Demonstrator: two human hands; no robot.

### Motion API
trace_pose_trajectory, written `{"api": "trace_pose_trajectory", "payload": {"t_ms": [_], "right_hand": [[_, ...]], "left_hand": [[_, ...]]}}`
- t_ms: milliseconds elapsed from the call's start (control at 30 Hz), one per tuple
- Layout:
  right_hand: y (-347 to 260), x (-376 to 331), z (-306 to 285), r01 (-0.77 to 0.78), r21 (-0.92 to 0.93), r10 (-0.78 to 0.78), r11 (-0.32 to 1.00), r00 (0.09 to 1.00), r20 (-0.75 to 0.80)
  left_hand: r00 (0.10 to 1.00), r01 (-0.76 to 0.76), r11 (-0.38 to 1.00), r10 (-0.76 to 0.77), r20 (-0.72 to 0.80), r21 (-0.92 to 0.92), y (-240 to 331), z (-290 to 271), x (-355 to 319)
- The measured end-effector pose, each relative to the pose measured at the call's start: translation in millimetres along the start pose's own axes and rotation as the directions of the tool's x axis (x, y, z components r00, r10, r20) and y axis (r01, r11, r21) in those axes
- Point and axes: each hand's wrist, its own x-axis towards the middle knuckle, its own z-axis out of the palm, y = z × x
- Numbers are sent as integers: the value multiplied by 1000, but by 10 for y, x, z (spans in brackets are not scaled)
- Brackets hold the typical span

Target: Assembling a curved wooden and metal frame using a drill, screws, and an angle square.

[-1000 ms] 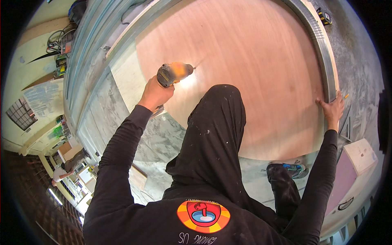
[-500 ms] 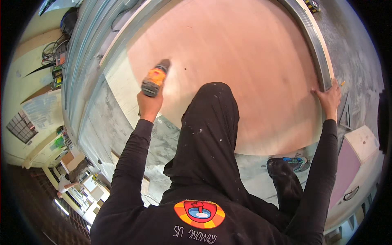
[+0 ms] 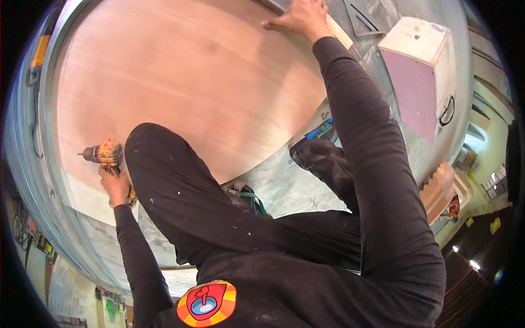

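A large reddish plywood sheet (image 3: 191,82) lies flat below me. My left hand (image 3: 116,186) grips a yellow cordless drill (image 3: 104,154) at the sheet's left side, its bit pointing left toward the sheet's edge. My right hand (image 3: 298,17) presses flat on the sheet's far edge, beside a pale wooden strip (image 3: 339,33). My bent knee in black trousers (image 3: 158,164) rests on the sheet between the two hands.
A metal frame rail (image 3: 38,126) curves along the sheet's left edge. A white box with a pink side (image 3: 418,71) stands at the right. My dark shoe (image 3: 322,158) sits on the grey floor. Tools lie along the left rim.
The view has swung round. My left hand with the drill has moved down the sheet's left side. My right hand stays pressed on the sheet's far edge.
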Motion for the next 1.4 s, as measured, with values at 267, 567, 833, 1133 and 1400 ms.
{"api": "trace_pose_trajectory", "payload": {"t_ms": [267,567,833,1133,1400], "right_hand": [[97,-78,-103,-34,0,34,999,998,47],[-105,77,265,6,-57,-10,998,997,-79],[63,34,151,-23,29,25,999,998,-62],[145,8,125,-58,0,58,998,997,-48],[0,7,126,-31,2,31,1000,998,-52]], "left_hand": [[624,-566,442,781,-12,-695,3030,-170,-643],[-12,-970,-62,977,-211,-233,4570,1865,-2134],[30,-976,-11,983,-181,-219,4741,1919,-2313],[81,-717,95,995,53,-691,4178,1060,-1304],[926,-249,683,375,36,-687,2024,-98,590]]}}
